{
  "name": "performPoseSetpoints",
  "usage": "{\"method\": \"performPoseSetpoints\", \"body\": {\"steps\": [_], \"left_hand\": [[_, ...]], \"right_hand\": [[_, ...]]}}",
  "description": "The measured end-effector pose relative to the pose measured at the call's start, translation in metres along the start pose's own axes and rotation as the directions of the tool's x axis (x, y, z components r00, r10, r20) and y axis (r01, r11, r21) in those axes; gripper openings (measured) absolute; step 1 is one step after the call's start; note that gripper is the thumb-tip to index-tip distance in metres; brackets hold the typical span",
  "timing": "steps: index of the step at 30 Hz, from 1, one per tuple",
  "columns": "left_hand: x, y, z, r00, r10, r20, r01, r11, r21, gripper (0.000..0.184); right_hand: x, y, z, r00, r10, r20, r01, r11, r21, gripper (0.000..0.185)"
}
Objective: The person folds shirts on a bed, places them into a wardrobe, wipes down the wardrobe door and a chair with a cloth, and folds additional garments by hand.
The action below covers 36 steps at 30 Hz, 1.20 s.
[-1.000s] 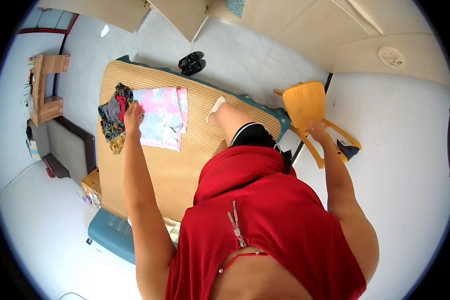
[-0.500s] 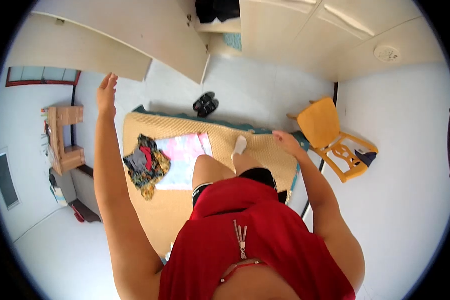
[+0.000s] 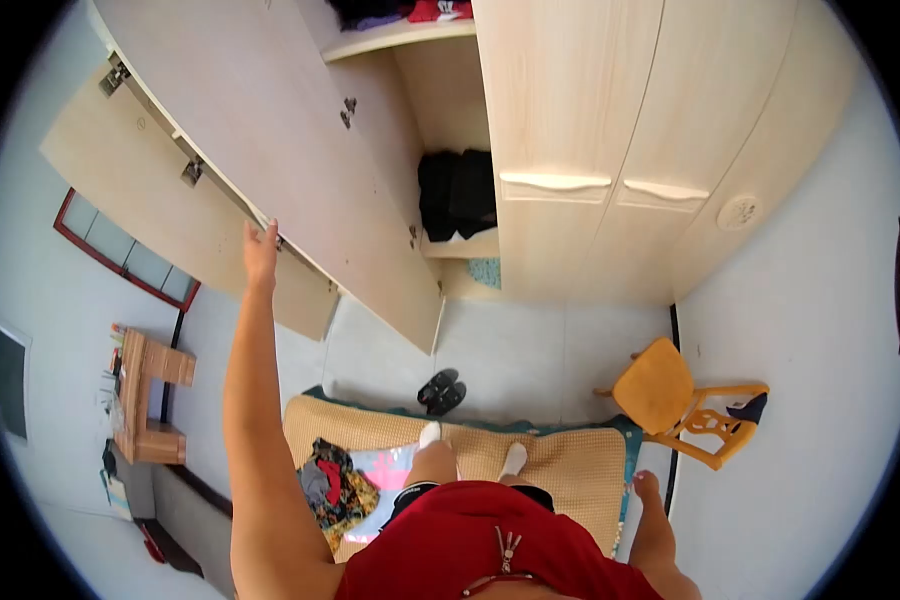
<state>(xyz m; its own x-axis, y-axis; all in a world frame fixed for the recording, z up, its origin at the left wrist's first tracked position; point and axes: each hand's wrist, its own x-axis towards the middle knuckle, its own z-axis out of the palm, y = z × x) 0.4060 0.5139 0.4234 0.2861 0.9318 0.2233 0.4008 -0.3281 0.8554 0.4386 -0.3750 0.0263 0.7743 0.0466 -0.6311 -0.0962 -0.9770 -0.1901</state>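
Observation:
My left hand [image 3: 259,255] is raised at the edge of a pale, open wardrobe door [image 3: 300,170]. Its thumb and fingers are apart; whether they touch the door edge I cannot tell. My right hand [image 3: 647,486] hangs low on the right beside the bed, its fingers loosely bent with nothing seen in them. Dark folded clothes [image 3: 458,195] lie on a low shelf inside the wardrobe, and a red garment [image 3: 440,10] shows on the shelf above.
I stand on a bed with a woven mat [image 3: 570,470]. Crumpled clothes [image 3: 335,495] lie on a pink and blue cloth [image 3: 390,465]. Black slippers [image 3: 441,392] and a yellow wooden chair [image 3: 655,385] stand on the floor. A wooden desk [image 3: 150,395] is at the left.
My view has tilted up, showing more of the wardrobe. My left hand has come to the door's edge. My right arm has lowered beside my body, and both feet now show.

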Motion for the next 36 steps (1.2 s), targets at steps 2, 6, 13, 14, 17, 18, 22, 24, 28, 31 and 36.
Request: {"method": "performPoseSetpoints", "body": {"steps": [2,6,13,14,17,18,22,24,28,31,36], "left_hand": [[0.024,0.015,0.003,0.996,0.077,-0.048,-0.080,0.994,-0.080,0.071],[0.073,0.031,0.014,0.933,0.315,-0.172,-0.347,0.915,-0.207,0.063],[0.100,0.044,0.016,0.915,0.302,-0.267,-0.368,0.896,-0.247,0.046],[0.105,0.038,0.017,0.907,0.328,-0.265,-0.397,0.876,-0.273,0.043],[0.101,0.039,0.007,0.896,0.404,-0.185,-0.444,0.826,-0.347,0.040],[0.111,0.025,0.006,0.905,0.408,-0.118,-0.419,0.809,-0.413,0.036],[0.110,0.053,-0.001,0.849,0.490,-0.196,-0.496,0.614,-0.614,0.038],[0.111,0.060,-0.003,0.840,0.491,-0.230,-0.530,0.649,-0.546,0.037],[0.111,0.061,-0.003,0.832,0.512,-0.213,-0.533,0.631,-0.563,0.037],[0.108,0.063,-0.003,0.860,0.473,-0.191,-0.483,0.635,-0.603,0.038],[0.099,0.068,0.000,0.861,0.456,-0.224,-0.498,0.671,-0.549,0.039]], "right_hand": [[-0.022,-0.014,0.011,0.998,0.051,-0.036,-0.046,0.992,0.114,0.025],[0.005,-0.005,0.094,0.974,-0.225,-0.037,0.220,0.969,-0.109,0.026],[-0.045,-0.210,0.028,0.946,-0.320,0.057,0.321,0.947,-0.002,0.043],[-0.047,-0.246,0.004,0.936,-0.336,0.106,0.337,0.941,0.007,0.043],[0.018,-0.294,-0.005,0.744,-0.616,0.258,0.665,0.651,-0.366,0.038],[0.007,-0.328,-0.029,0.815,-0.561,0.145,0.577,0.764,-0.288,0.038],[-0.002,-0.474,-0.138,0.807,-0.586,-0.077,0.527,0.772,-0.355,0.040],[0.010,-0.528,-0.171,0.761,-0.595,-0.259,0.519,0.798,-0.307,0.040],[0.000,-0.635,-0.243,0.501,-0.657,-0.563,0.539,0.746,-0.392,0.042],[0.006,-0.698,-0.284,0.411,-0.633,-0.656,0.456,0.765,-0.454,0.041],[0.023,-0.781,-0.359,0.181,-0.765,-0.618,0.150,0.643,-0.751,0.029]]}}
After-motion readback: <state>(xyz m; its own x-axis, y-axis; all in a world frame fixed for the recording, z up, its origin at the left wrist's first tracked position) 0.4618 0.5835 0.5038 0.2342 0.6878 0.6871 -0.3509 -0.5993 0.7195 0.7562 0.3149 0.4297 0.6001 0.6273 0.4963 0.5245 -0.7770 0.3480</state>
